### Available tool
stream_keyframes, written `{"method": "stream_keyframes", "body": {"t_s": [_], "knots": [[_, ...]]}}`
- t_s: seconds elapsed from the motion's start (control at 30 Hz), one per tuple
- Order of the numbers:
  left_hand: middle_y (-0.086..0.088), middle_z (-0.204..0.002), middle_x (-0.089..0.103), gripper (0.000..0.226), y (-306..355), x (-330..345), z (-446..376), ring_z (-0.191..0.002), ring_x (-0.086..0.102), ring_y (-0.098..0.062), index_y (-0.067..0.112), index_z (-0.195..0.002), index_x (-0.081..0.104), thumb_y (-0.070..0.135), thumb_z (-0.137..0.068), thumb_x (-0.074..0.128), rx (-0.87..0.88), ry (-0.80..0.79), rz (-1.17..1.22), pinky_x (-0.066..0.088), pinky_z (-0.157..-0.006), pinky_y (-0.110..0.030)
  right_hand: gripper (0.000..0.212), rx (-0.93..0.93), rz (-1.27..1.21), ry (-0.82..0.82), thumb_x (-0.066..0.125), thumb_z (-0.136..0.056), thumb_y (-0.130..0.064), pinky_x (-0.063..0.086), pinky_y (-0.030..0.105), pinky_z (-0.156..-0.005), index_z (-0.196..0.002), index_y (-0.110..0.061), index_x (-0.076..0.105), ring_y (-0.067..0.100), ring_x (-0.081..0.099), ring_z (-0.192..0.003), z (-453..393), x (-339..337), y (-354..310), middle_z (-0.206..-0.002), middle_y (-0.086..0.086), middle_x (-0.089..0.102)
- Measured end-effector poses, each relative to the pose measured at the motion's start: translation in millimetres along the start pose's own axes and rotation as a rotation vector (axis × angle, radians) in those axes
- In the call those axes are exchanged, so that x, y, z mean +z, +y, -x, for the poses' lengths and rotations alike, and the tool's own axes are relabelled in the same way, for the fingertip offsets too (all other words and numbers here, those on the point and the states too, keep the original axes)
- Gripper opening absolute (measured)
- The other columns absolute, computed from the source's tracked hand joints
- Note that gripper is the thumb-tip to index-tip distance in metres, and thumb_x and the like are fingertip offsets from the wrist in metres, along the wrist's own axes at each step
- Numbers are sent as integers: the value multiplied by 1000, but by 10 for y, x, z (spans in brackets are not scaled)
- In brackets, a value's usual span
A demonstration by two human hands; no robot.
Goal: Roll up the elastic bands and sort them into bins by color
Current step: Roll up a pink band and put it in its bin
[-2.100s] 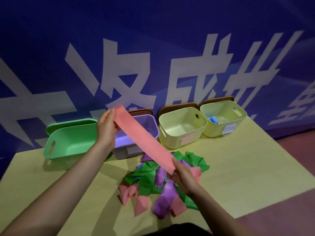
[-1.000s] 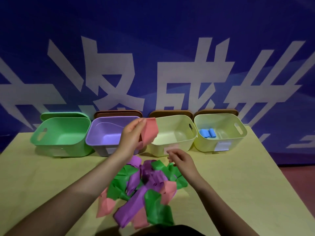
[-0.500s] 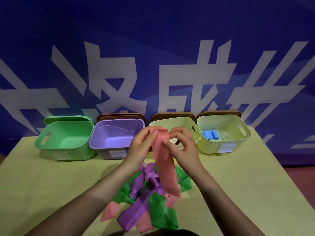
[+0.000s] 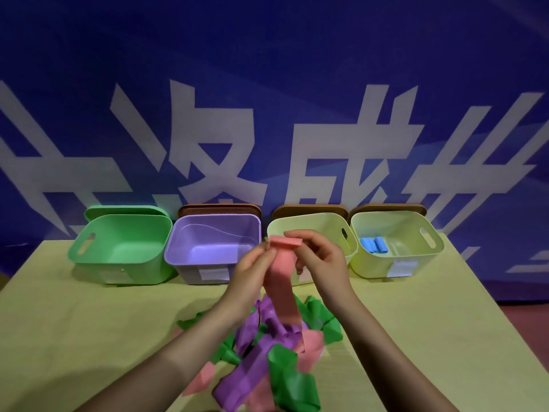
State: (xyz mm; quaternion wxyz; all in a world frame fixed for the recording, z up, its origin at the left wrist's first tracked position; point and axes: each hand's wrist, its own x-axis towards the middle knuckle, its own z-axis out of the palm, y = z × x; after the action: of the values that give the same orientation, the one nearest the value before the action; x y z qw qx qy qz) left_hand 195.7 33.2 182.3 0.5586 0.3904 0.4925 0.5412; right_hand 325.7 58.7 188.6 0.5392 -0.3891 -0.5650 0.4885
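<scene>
I'm seeing both hands, left hand (image 4: pixel 252 269) and right hand (image 4: pixel 322 257), pinching the top fold of the pink band (image 4: pixel 282 281); its tail is hanging onto the pile (image 4: pixel 267 352). Roll is just starting. Next: tight turns, then probably the empty cream bin (image 4: pixel 309 226).

A deep blue backdrop (image 4: pixel 267 69) is filling the whole rear of the view, bearing large white characters (image 4: pixel 214 150) that are running across its lower half. A pale yellow-green table (image 4: pixel 74 322) is standing right against it, its top catching soft, dim light. At the far right, a strip of reddish-brown floor (image 4: pixel 525 322) is showing beside the table.
</scene>
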Motion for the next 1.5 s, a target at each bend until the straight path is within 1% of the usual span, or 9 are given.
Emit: {"method": "stream_keyframes", "body": {"t_s": [0.27,0.4,0.53,0.7,0.8,0.93,1.2,1.33,1.5], "knots": [[-18,-101,69,27,-38,-254,22,-98,61,-33,14,-101,70,22,-98,45,-60,57,97,45,-85,-44,25,-108,197,-142,56,-91,1,49,27,-60,-97,-17,73,11,58,-60,32,96,50,-77,-9,68],[-24,-111,66,49,11,-374,36,-102,61,-38,10,-113,66,48,-94,41,-144,56,135,48,-77,-45,26,-302,480,-193,54,-88,-12,51,33,-65,-103,-17,74,12,62,-69,9,129,90,-79,-11,62],[-15,-96,71,43,93,-456,70,-94,64,-34,15,-94,74,52,-74,65,-61,37,117,44,-87,-58,27,-404,527,-232,53,-88,-13,50,30,-68,-106,-14,73,10,61,-75,-5,193,77,-82,-10,62],[-5,-83,71,18,113,-536,93,-82,63,-19,25,-80,74,25,-92,60,56,53,-5,47,-82,-38,28,-103,217,-190,58,-88,-25,47,19,-71,-108,-9,71,5,61,-69,10,350,-6,-73,-13,66],[4,-70,68,23,156,-527,115,-68,59,-7,18,-76,69,16,-94,55,151,53,-87,47,-68,-24,11,24,97,-182,65,-88,-3,46,14,-57,-98,-2,71,3,57,-54,18,429,-28,-62,-5,62],[-4,-77,63,25,164,-524,111,-76,56,-9,6,-84,66,30,-88,63,238,17,-172,45,-72,-21,5,59,58,-153,63,-86,7,43,13,-51,-83,8,66,2,53,-50,18,416,-32,-56,-5,58],[-6,-63,48,57,101,-478,93,-63,44,-12,-8,-75,51,48,-82,53,367,40,-250,38,-59,-28,19,143,54,-194,66,-85,2,42,18,-50,-71,-11,65,8,51,-48,123,391,-16,-52,0,57],[7,-64,60,34,29,-401,125,-64,53,-6,5,-72,63,23,-97,50,229,124,-100,42,-60,-20,15,149,26,-173,65,-86,3,42,18,-51,-74,-6,65,7,50,-49,152,367,-22,-53,-1,55],[-8,-84,73,43,-24,-399,159,-77,66,-20,20,-86,76,52,-80,47,-76,34,5,47,-69,-31,13,115,88,-104,64,-86,2,40,16,-52,-77,-5,67,6,48,-52,114,292,-1,-55,-6,54]]}}
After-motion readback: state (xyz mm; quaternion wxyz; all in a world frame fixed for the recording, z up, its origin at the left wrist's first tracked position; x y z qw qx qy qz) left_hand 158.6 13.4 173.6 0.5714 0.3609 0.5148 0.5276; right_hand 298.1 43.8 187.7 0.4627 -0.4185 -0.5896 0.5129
